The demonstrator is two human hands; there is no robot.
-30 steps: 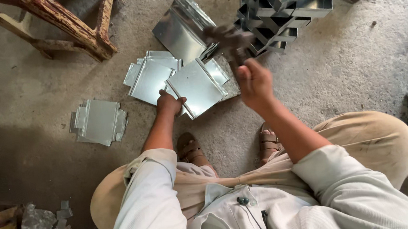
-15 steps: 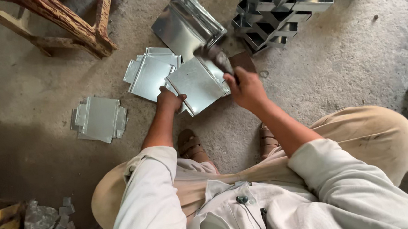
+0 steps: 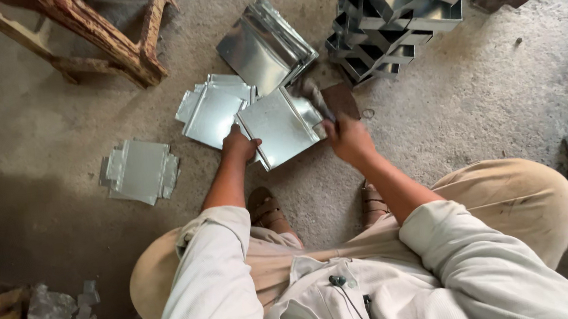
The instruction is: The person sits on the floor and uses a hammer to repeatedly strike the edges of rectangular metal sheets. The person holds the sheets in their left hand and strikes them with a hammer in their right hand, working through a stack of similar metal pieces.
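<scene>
View from above of a person squatting on a concrete floor (image 3: 469,104). The left hand (image 3: 240,145) presses down on the near-left edge of a flat metal sheet (image 3: 280,127) lying on the floor between the two hands. The right hand (image 3: 348,141) is closed around the handle of a hammer (image 3: 318,98), whose blurred head sits over the sheet's far-right corner, beside a small brown block (image 3: 341,99). Just left of the sheet lies one small stack of sheets (image 3: 213,111); one tilted bundle of sheets (image 3: 263,44) lies beyond it; one single notched sheet (image 3: 140,171) lies well apart to the left. One pile of folded metal boxes (image 3: 394,16) stands at the far right; their number cannot be told. One wooden stool (image 3: 95,36) stands at the far left.
</scene>
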